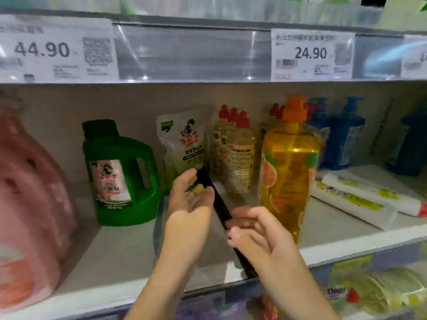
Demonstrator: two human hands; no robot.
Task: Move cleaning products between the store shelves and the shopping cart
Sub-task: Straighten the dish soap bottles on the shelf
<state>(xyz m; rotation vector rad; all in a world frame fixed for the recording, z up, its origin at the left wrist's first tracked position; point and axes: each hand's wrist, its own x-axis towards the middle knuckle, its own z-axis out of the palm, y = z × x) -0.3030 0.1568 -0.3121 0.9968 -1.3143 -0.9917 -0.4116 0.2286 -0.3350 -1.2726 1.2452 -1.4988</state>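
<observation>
Through the head camera we see our left hand (189, 202) over the shelf (120, 255), its fingers loosely curved at the far end of a black divider (220, 206). The blur keeps us from telling whether it pinches the strip or only brushes it. Our right hand (261, 239) lies nearer to us, with its fingers fairly straight and slightly spread. Their tips rest against the same divider and hold nothing.

Just left of the left hand stands a green jug (122, 172), and a pink jug (27, 204) stands farther left. A pouch (184, 139) stands upright right behind the left hand, with clear bottles (238, 153) with red caps beside it. Just right of the right hand stands a yellow bottle (288, 162) with an orange cap. Beyond it are blue bottles (344, 135), and white packs (353, 199) lie flat.
</observation>
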